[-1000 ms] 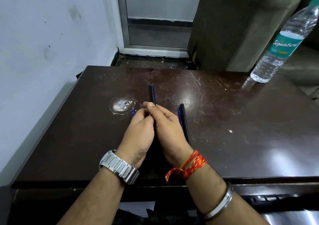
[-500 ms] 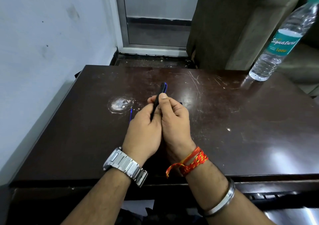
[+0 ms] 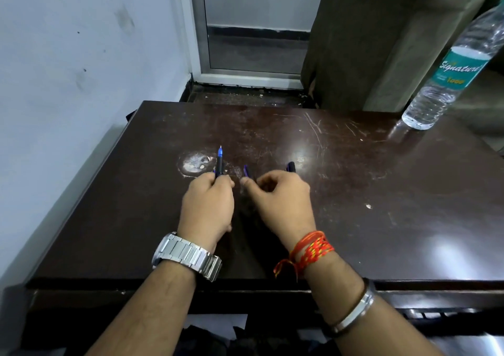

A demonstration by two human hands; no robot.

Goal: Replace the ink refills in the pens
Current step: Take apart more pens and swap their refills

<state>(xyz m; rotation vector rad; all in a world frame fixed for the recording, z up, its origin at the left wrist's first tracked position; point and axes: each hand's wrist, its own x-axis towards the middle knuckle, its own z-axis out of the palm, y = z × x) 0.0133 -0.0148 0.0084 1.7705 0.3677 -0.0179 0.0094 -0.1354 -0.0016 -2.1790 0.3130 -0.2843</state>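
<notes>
- Presently, in the head view, the left hand [image 3: 207, 205] grips a pen [image 3: 219, 164] by the lower barrel, with its fingers curled round it.
- The pen's blue tip end stands clear above the fingers. Its long axis runs from near to far, with the point directed away from the person toward the far edge of the table [image 3: 381, 219].
- The right hand [image 3: 281, 205] sits just beside the left, with a narrow gap between them. Its fingers are curled, and the thumb and forefinger appear to pinch a short purple piece [image 3: 246, 170]. Whether that piece is a cap or a barrel section cannot be told.
- A second pen [image 3: 290, 167] lies on the table, and only its dark end shows just beyond the right knuckles. The hand hides the rest.
- Governing relation: the held pen's free end lies ahead of the left hand and to the left of the right hand. Any pull on the refill would probably have to follow that near-to-far axis, so the right hand would need to cross the gap leftward and forward.
- The right hand is the nearer one to the second pen.
- A water bottle [image 3: 450, 83] stands at the far right corner, well apart from both hands.
</notes>
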